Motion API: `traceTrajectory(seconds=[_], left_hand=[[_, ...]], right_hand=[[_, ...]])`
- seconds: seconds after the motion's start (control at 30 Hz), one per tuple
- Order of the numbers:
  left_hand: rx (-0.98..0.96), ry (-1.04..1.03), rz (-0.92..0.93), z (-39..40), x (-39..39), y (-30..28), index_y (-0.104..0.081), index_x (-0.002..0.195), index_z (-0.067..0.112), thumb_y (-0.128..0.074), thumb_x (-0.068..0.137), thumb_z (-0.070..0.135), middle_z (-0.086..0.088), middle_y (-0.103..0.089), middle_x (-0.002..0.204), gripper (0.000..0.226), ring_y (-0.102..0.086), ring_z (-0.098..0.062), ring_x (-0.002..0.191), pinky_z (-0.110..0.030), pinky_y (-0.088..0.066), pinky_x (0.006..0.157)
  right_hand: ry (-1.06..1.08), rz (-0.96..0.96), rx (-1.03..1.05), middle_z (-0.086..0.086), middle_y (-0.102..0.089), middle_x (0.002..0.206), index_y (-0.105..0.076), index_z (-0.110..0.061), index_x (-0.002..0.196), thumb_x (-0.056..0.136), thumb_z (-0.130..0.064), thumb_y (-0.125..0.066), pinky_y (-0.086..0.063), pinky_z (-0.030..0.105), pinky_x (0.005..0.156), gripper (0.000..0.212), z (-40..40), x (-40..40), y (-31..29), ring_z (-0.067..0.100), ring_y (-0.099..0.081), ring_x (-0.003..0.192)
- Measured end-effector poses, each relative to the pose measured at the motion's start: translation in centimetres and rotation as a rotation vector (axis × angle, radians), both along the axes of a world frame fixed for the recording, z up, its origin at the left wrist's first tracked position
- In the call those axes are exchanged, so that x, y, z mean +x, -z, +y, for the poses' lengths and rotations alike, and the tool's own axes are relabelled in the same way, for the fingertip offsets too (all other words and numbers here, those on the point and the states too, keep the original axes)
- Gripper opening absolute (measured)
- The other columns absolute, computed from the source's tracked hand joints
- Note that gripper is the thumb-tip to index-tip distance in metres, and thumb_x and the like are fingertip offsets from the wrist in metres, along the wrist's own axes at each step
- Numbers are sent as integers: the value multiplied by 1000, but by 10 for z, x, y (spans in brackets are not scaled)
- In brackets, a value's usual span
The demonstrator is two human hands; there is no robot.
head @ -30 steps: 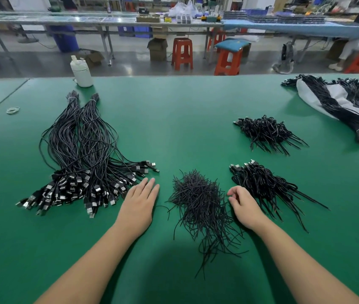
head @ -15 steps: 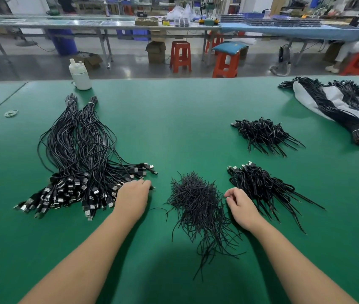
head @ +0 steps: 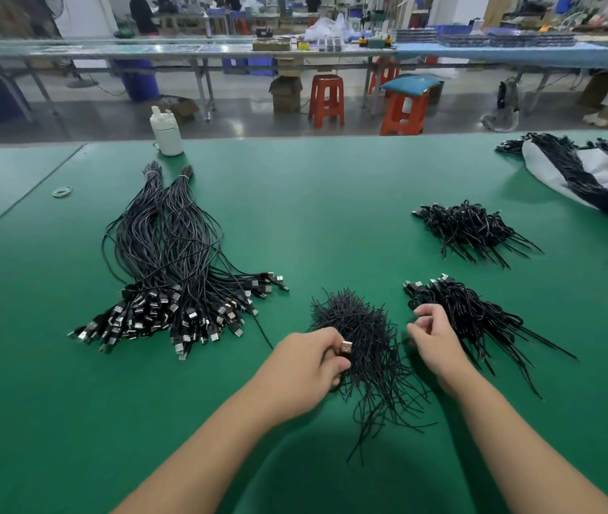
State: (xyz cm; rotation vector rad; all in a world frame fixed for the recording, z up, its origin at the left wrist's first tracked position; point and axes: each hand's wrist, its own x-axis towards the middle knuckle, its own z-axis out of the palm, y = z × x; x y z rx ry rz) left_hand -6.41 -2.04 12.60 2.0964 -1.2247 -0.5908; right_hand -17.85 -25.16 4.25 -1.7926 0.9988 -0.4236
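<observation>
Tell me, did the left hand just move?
Yes. The left hand went right, from the USB cable bundle to the twist-tie pile, gripping a USB plug.

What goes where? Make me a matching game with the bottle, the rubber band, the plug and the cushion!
Things:
1. white bottle
2. rubber band
3. plug
4. blue cushion

Places:
A. held by the left hand
B. on top of an orange stool
C. standing at the far edge of the table
D. lying flat near the table's left side

Pairs: 1-C, 2-D, 3-A, 4-B
</observation>
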Motion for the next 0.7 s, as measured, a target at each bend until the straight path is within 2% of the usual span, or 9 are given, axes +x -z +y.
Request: traceTrajectory(seconds=[0.1, 0.17, 0.23, 0.37, 0.43, 0.53, 0.6, 0.63, 0.7], left_hand=[[-131, 13, -35, 4, -6, -14, -56, 83, 36, -65, 93, 31, 19, -66, 82, 14, -59, 1, 72, -13, -41, 65], [-275, -72, 59, 3, -5, -22, -63, 89, 30, -68, 91, 25, 21, -67, 84, 8, -60, 2, 77, -15, -45, 73], [-452, -222, 203, 1, 0, -28, -66, 91, 25, -68, 91, 13, 17, -68, 80, 12, -60, 0, 73, -16, -47, 72], [-659, -318, 499, 1, 9, -35, -66, 101, 13, -61, 96, 7, 2, -75, 93, 10, -66, -6, 88, -17, -49, 79], [-619, -251, 609, 3, 10, -34, -64, 118, 13, -53, 100, 14, 3, -75, 109, 21, -66, -4, 103, -14, -49, 81], [-470, -133, 673, 6, 8, -31, -62, 130, 20, -43, 103, 27, 4, -68, 126, 34, -61, -10, 119, -27, -50, 97], [-404, -84, 595, 7, 6, -31, -64, 129, 24, -38, 105, 30, -6, -69, 121, 36, -64, -13, 108, -31, -47, 96], [-392, -75, 573, 7, 5, -32, -65, 129, 24, -36, 106, 30, -11, -70, 109, 37, -64, -16, 99, -26, -48, 88], [-376, -69, 581, 7, 5, -34, -63, 131, 22, -34, 107, 26, 0, -62, 75, 38, -62, -17, 77, -18, -50, 68]], right_hand=[[-98, -163, 35, -7, -69, 98, -67, -36, 100, 102, -28, -50, -45, 25, 77, 19, 32, 9, -23, 11, -63, 90], [-295, -226, 133, -11, -73, 108, -74, -35, 101, 103, -48, -37, -45, 28, 93, 39, 62, 18, -39, 9, -65, 108], [-445, -313, 268, -2, -75, 109, -76, -25, 100, 101, -53, -30, -41, 34, 105, 53, 87, 24, -50, 16, -64, 115], [-529, -501, 348, -2, -55, 71, -66, -24, 79, 99, -47, -43, -47, 44, 101, 39, 114, 26, -68, 22, -61, 84], [-526, -560, 386, -8, -46, 65, -63, -26, 75, 101, -43, -45, -50, 38, 94, 35, 122, 27, -74, 18, -51, 72], [-518, -583, 410, -7, -39, 64, -61, -28, 72, 100, -37, -43, -49, 34, 87, 34, 129, 28, -79, 15, -42, 65], [-513, -585, 411, -6, -40, 64, -61, -29, 70, 99, -36, -43, -49, 31, 82, 35, 134, 29, -79, 14, -41, 64], [-512, -588, 414, -5, -41, 64, -61, -29, 70, 99, -36, -43, -49, 29, 80, 34, 136, 29, -78, 14, -41, 65], [-511, -594, 425, 4, -40, 68, -59, -25, 73, 99, -37, -44, -46, 27, 75, 32, 138, 29, -76, 16, -41, 66]])
